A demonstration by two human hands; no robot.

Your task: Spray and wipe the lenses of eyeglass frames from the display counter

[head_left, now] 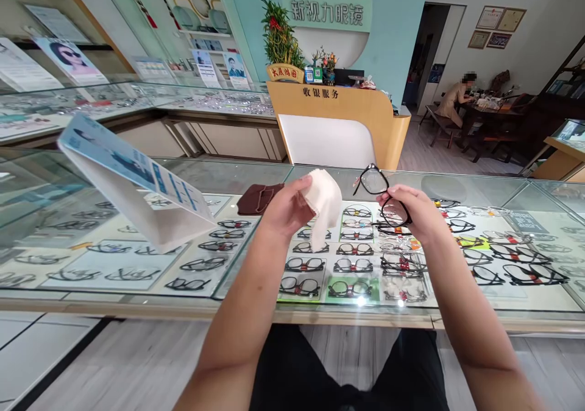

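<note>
My left hand (286, 207) is closed around a cream cleaning cloth (324, 201) that hangs down from my fingers. My right hand (411, 211) grips a pair of black-framed glasses (379, 193) by one lens rim, held above the glass counter (256, 176). The two hands are a short gap apart, the cloth just left of the glasses. A brown pouch (258, 198) lies on the counter behind my left hand.
Under the glass lie several rows of spectacle frames (347, 265). A folded white sign (137, 186) stands on the counter at left. A wooden cashier desk (338, 119) is behind. A person (457, 100) sits at a dark table far right.
</note>
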